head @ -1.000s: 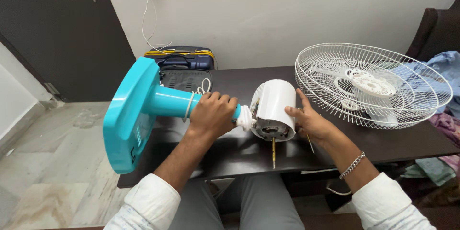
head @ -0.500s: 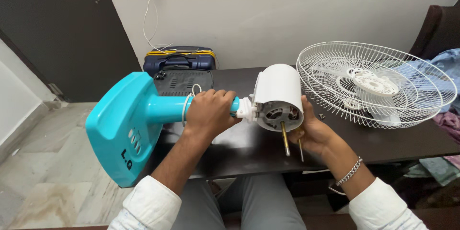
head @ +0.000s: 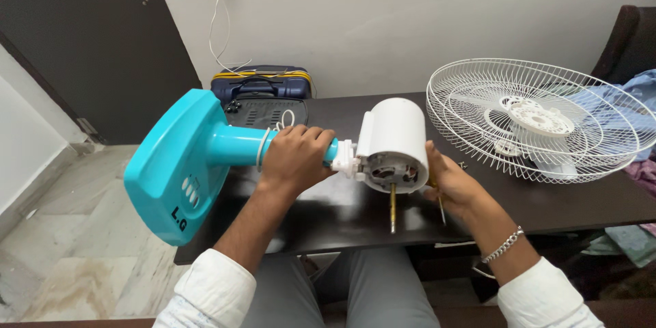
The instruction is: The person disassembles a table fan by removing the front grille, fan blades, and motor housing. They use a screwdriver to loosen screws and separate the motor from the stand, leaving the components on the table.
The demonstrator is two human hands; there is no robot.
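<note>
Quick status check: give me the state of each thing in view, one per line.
Left hand: gripping the turquoise fan stand, held sideways.
Right hand: against the white motor housing, holding a thin tool.
Motor shaft: bare, pointing down.
Wire grille: detached, lying on the table.

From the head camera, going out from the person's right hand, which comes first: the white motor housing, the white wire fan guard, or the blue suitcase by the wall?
1. White motor housing: touching the right hand, on its left.
2. White wire fan guard: lying on the table to the hand's right.
3. Blue suitcase: far back left, against the wall.
</note>
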